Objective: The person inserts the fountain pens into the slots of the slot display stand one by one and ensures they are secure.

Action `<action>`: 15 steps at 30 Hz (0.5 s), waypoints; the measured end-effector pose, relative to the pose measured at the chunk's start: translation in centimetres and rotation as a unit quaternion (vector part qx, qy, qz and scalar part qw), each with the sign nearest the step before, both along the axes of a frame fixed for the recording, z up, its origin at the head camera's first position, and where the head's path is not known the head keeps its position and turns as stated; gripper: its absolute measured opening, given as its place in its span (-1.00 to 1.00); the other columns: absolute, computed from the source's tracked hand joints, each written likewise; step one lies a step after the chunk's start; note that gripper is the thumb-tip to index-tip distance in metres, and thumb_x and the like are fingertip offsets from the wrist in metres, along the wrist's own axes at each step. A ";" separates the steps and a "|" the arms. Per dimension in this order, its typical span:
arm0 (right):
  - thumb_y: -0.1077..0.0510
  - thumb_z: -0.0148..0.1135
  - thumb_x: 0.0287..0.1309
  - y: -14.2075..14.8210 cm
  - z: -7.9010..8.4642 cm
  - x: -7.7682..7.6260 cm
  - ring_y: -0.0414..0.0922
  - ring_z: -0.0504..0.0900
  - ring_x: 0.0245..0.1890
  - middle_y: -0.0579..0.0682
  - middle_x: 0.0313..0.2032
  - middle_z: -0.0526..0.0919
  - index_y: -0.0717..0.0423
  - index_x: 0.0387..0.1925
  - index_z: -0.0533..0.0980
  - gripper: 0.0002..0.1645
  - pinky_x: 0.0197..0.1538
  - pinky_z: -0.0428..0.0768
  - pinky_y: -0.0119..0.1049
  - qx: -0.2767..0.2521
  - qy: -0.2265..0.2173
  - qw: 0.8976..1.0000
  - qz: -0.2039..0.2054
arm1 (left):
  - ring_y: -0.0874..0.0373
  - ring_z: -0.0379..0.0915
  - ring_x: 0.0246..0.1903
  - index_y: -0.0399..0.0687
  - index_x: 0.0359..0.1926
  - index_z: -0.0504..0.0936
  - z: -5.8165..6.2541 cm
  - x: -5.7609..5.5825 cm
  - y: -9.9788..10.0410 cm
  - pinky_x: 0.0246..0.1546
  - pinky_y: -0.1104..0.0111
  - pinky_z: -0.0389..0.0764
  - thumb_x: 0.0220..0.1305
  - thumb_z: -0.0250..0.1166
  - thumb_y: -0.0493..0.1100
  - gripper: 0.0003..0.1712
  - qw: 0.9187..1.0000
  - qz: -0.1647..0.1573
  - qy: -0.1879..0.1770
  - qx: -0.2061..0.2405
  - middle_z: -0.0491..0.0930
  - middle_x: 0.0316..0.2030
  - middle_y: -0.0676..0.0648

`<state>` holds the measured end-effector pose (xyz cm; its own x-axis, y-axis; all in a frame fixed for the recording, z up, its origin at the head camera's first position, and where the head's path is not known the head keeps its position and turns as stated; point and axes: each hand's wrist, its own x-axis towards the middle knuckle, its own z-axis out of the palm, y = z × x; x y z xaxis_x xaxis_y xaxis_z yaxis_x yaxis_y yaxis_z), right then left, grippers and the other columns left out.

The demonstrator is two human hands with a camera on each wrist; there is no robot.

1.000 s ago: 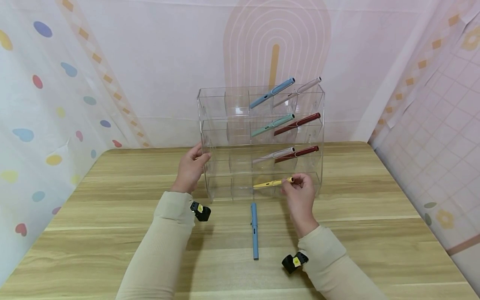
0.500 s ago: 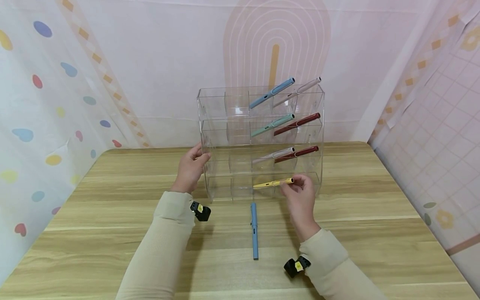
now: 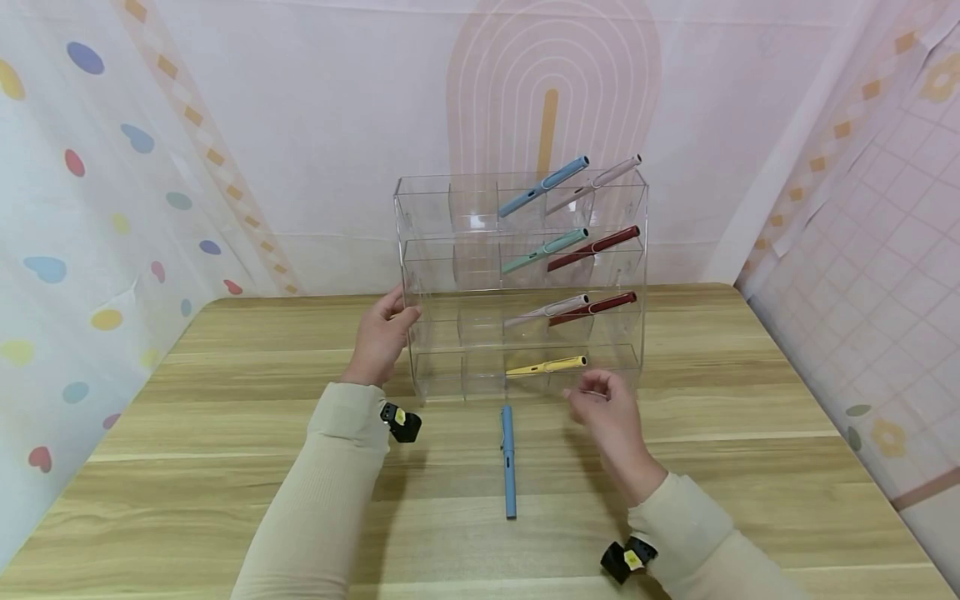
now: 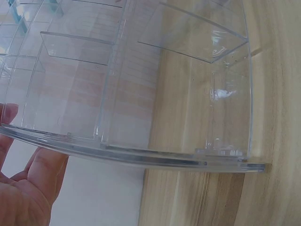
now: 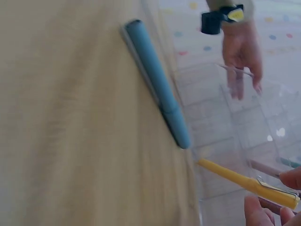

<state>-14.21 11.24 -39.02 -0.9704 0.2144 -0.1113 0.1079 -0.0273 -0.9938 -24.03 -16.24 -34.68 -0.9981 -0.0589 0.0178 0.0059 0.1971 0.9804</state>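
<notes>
A clear acrylic pen rack (image 3: 480, 279) with stepped tiers stands upright on the table. My left hand (image 3: 378, 337) grips the edge of its left side panel, thumb in front; the left wrist view shows the fingers (image 4: 44, 169) around that panel. A yellow pen (image 3: 546, 367) leans in the lowest tier. Just below and right of its cap, apart from it in the head view, is my right hand (image 3: 609, 408), fingers loosely bent and holding nothing. On the table in front of the rack lies a blue pen (image 3: 509, 462), also seen in the right wrist view.
Higher tiers hold another blue pen (image 3: 543, 187), a green pen (image 3: 545, 251), dark red pens (image 3: 594, 248) and pale pinkish pens (image 3: 547, 310), all slanting up to the right. A patterned cloth (image 3: 337, 125) hangs behind the wooden table (image 3: 187, 467).
My right hand has let go of the yellow pen's cap end and moved down and slightly right. The yellow pen stays in the lowest tier. My left hand has not moved.
</notes>
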 end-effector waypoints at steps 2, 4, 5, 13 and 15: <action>0.37 0.19 0.12 0.0 -0.2 0.2 -0.22 0.49 -0.22 0.12 -0.11 0.41 0.40 0.07 0.31 -0.53 -0.23 0.57 -0.38 0.007 -0.018 1.000 0.020 | 0.14 0.31 -0.16 0.08 0.46 0.18 0.4 0.2 0.1 -0.23 0.34 0.45 0.41 0.07 -0.19 -0.36 1.000 -0.001 -0.006 -0.001 0.37 -0.11 -0.02; 0.35 0.20 0.12 0.0 -0.4 0.3 -0.17 0.48 -0.20 0.16 -0.08 0.43 0.40 0.08 0.33 -0.52 -0.20 0.58 -0.33 0.025 -0.029 0.999 0.038 | 0.17 0.31 -0.16 0.07 0.46 0.17 0.5 0.3 0.1 -0.22 0.34 0.45 0.41 0.07 -0.20 -0.36 1.000 -0.003 -0.007 -0.001 0.38 -0.11 -0.02; 0.34 0.21 0.12 -0.1 -0.5 0.4 -0.15 0.49 -0.20 0.18 -0.07 0.44 0.39 0.08 0.35 -0.53 -0.19 0.58 -0.32 0.032 -0.033 0.998 0.045 | 0.18 0.31 -0.18 0.06 0.46 0.17 0.5 0.3 0.1 -0.22 0.35 0.46 0.41 0.07 -0.20 -0.36 1.000 -0.003 -0.007 -0.002 0.38 -0.11 -0.02; 0.32 0.23 0.10 -0.7 -1.1 0.3 -0.09 0.54 -0.23 0.25 -0.05 0.47 0.40 0.07 0.41 -0.53 -0.22 0.60 -0.27 0.079 -0.034 0.991 0.102 | 0.22 0.30 -0.28 0.09 0.45 0.20 -0.2 -0.1 -0.1 -0.30 0.42 0.45 0.40 0.09 -0.18 -0.36 1.000 0.004 0.003 -0.007 0.37 -0.15 0.01; 0.32 0.25 0.09 -1.0 -1.2 0.2 -0.09 0.55 -0.24 0.25 -0.06 0.48 0.40 0.07 0.42 -0.52 -0.23 0.60 -0.28 0.087 -0.034 0.989 0.116 | 0.19 0.32 -0.24 0.08 0.45 0.20 -0.2 0.0 -0.1 -0.29 0.41 0.45 0.40 0.09 -0.19 -0.37 1.000 0.003 0.005 -0.007 0.38 -0.15 0.01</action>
<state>-14.00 10.23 -40.19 -0.9872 0.0085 -0.1590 0.1580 0.1772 -0.9714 -24.08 -16.35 -34.86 -0.9975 -0.0650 0.0292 0.0149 0.2109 0.9774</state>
